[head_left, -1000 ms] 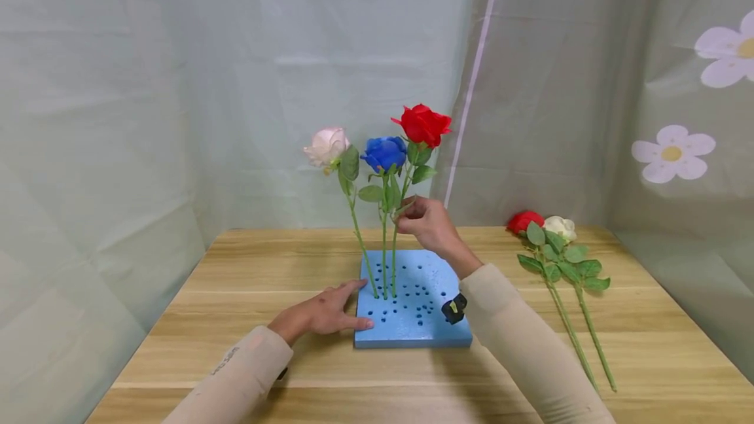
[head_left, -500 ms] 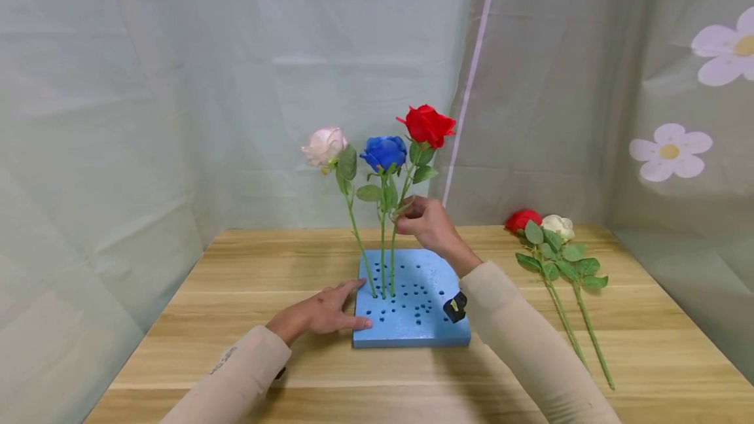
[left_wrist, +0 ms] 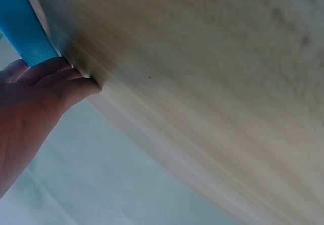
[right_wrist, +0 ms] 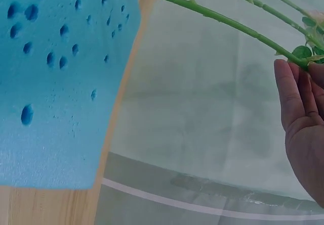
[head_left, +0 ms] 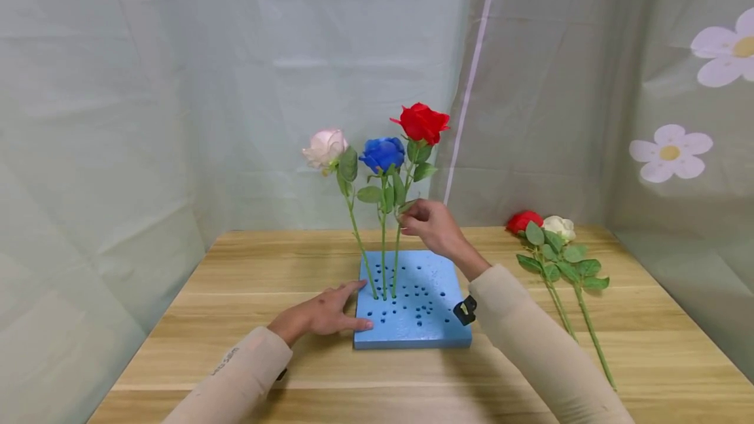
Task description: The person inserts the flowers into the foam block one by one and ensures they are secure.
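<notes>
A blue foam block (head_left: pixel 436 319) with several holes lies on the wooden table (head_left: pixel 235 280). A pink rose (head_left: pixel 324 146), a blue rose (head_left: pixel 383 152) and a red rose (head_left: pixel 421 122) stand upright in it. My right hand (head_left: pixel 421 216) pinches the red rose's stem (right_wrist: pixel 212 15) at mid height, just under its leaves. My left hand (head_left: pixel 330 309) lies flat on the table with its straight fingers against the block's left edge (left_wrist: pixel 25 33).
A red rose (head_left: pixel 523 220) and a white rose (head_left: pixel 559 226) lie on the table at the right, stems (head_left: pixel 580 322) toward the front. A pale curtain (head_left: pixel 177 84) hangs close behind and on both sides, with flower prints (head_left: pixel 671 149) at the right.
The red rose has straightened a little, its head shifting left, with my right hand still on the stem. The left hand has stayed in place.
</notes>
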A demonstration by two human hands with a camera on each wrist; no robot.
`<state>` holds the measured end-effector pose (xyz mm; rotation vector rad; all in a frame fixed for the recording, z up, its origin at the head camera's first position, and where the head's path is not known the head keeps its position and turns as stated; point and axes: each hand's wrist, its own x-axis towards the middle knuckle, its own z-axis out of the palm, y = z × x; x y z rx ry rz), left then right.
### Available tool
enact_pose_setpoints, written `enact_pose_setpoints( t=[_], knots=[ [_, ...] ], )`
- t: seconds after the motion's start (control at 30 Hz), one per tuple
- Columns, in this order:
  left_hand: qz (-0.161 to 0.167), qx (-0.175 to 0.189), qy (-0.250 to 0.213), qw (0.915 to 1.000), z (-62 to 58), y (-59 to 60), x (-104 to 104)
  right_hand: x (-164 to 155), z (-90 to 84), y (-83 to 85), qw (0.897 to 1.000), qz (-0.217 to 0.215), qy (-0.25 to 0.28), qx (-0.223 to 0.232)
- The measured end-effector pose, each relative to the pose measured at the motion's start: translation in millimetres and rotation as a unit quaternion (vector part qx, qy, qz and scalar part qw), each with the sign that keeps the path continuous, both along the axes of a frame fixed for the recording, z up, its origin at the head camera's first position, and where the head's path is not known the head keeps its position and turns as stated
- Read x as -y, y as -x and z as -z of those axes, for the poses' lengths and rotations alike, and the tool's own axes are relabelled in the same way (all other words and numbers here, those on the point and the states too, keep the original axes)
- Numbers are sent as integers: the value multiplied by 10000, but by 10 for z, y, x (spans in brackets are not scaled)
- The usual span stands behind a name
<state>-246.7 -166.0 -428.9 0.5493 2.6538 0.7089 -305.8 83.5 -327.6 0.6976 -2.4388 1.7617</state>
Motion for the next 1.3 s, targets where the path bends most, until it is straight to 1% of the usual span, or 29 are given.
enact_pose_setpoints(
  t=[0.1, 0.33, 0.57, 0.77, 0.97, 1.3],
  knots=[
    [-8, -7, 12, 10000, 1, 1, -7, -20, -2, -3, 9999, 51, -20, 100],
    [-39, 4, 43, 10000, 5, 5, -18, -59, 0, -6, 9997, 124, -162, 97],
    [-15, -10, 31, 10000, -1, 7, -21, -102, 29, -22, 9994, 204, -173, 211],
    [-1, -32, 9, 10000, -11, 3, -19, -143, 56, -34, 9994, 203, -180, 222],
    [-17, -47, 11, 10000, -6, 3, -7, -170, 72, -29, 9987, 308, -247, 321],
    [-35, -32, 2, 10000, -15, -5, 8, -200, 79, -32, 9983, 339, -179, 440]
  ],
)
